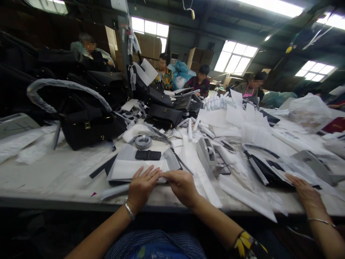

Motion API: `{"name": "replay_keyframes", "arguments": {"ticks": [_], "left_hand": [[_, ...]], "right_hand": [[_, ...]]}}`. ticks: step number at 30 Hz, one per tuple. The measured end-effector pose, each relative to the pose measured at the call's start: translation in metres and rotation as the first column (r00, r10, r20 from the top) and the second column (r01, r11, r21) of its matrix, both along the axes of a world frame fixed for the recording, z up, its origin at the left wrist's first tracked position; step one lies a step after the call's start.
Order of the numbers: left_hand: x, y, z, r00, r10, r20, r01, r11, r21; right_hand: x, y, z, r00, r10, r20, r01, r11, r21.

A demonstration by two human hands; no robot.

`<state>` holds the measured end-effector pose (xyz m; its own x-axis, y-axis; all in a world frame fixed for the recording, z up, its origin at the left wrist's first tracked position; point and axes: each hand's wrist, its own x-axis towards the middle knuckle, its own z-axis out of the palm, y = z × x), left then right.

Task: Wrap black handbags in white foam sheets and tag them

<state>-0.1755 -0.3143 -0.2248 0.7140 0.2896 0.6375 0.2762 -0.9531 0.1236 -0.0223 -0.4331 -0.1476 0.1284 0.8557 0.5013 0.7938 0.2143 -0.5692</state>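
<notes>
My left hand [142, 185] lies flat, fingers stretched out, on a white wrapping sheet [125, 169] that covers a black bag [176, 163] lying on the table. Beside it my right hand [182, 185] is closed, its thumb and finger pinched at the near edge of the sheet, close to the left fingertips. What the pinch holds is too small to make out. A short black strap piece [148, 155] rests on top of the wrapping. Just behind is a coiled grey wrapped cord or strap [143, 142].
A black handbag [90, 124] with a wrapped handle stands at left. A grey tape dispenser [207, 154] sits right of my work. Further right, a co-worker's hand [304, 187] touches another black bag [260, 167]. White sheets [242, 122] and black bags [164, 115] crowd the table behind.
</notes>
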Motion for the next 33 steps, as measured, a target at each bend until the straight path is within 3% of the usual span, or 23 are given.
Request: {"name": "replay_keyframes", "arguments": {"ticks": [4, 7, 15, 19, 25, 28, 30, 33], "left_hand": [[0.001, 0.001, -0.002, 0.999, 0.002, 0.032, -0.002, 1.000, -0.011], [0.002, 0.002, -0.003, 0.999, 0.008, 0.052, -0.007, 1.000, -0.023], [-0.001, 0.006, 0.003, 0.998, 0.001, 0.061, 0.005, 0.994, -0.105], [-0.002, 0.004, 0.008, 1.000, -0.006, -0.013, 0.005, 0.999, -0.035], [0.001, 0.003, 0.010, 0.986, -0.013, -0.166, 0.016, 1.000, 0.015], [0.001, 0.005, 0.006, 0.982, -0.023, -0.188, 0.024, 1.000, 0.001], [0.000, 0.008, 0.001, 0.983, -0.035, -0.182, 0.036, 0.999, 0.005], [0.001, 0.012, -0.006, 0.986, -0.051, -0.161, 0.057, 0.998, 0.032]], "right_hand": [[0.030, 0.057, 0.000, 0.986, -0.151, -0.066, 0.125, 0.948, -0.293], [0.039, 0.079, -0.011, 0.975, -0.217, -0.049, 0.180, 0.900, -0.397], [0.045, 0.081, -0.033, 0.955, -0.297, -0.004, 0.268, 0.864, -0.425], [0.052, 0.085, -0.038, 0.946, -0.323, -0.034, 0.268, 0.835, -0.481], [0.048, 0.096, -0.040, 0.938, -0.346, 0.015, 0.328, 0.872, -0.365], [0.058, 0.083, -0.025, 0.943, -0.332, 0.013, 0.319, 0.894, -0.314], [0.078, 0.058, -0.008, 0.929, -0.368, -0.029, 0.348, 0.899, -0.266], [0.124, 0.002, 0.019, 0.792, -0.568, -0.224, 0.521, 0.820, -0.237]]}}
